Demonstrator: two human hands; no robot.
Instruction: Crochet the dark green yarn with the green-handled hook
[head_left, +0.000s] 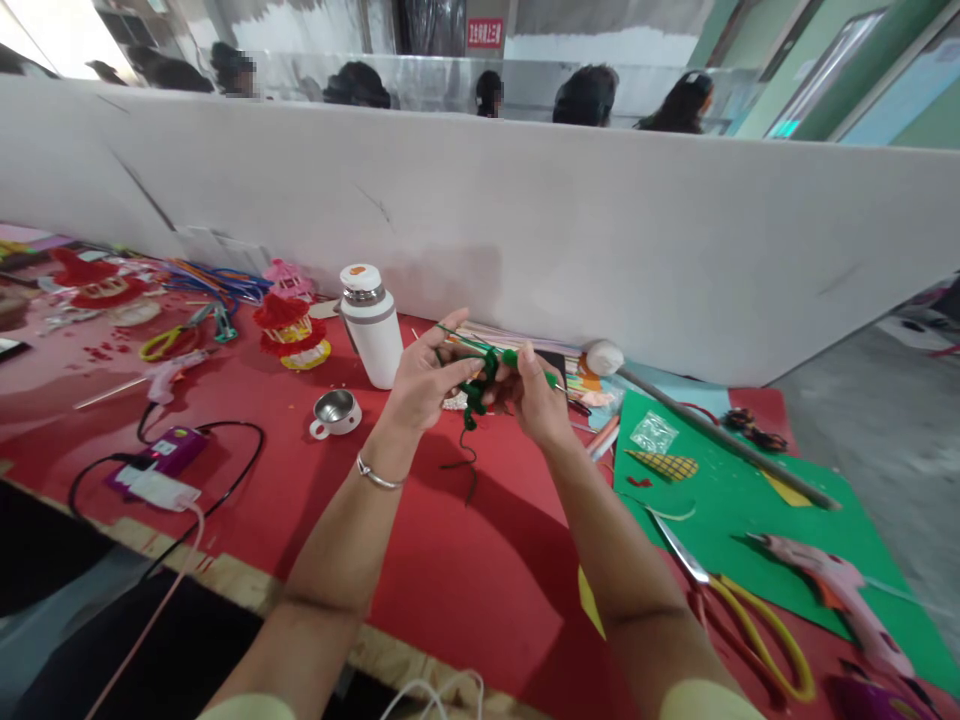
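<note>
Above the red tabletop, my left hand (421,388) pinches a small piece of dark green crochet (474,392), with green yarn running up over its raised index finger. A loose yarn tail (471,462) dangles below the piece. My right hand (541,402) is closed around a crochet hook with a green handle (552,380), its metal shaft showing past the fingers on the right. Both hands meet at the crochet piece; fingers hide where hook and yarn join.
A white thermos (375,335) and its metal-lined cup (336,412) stand left of my hands. Scissors (720,590), a pink glue gun (840,590) and a grey stick (720,430) lie right, by a green sheet (750,520). A white partition (600,230) closes the back.
</note>
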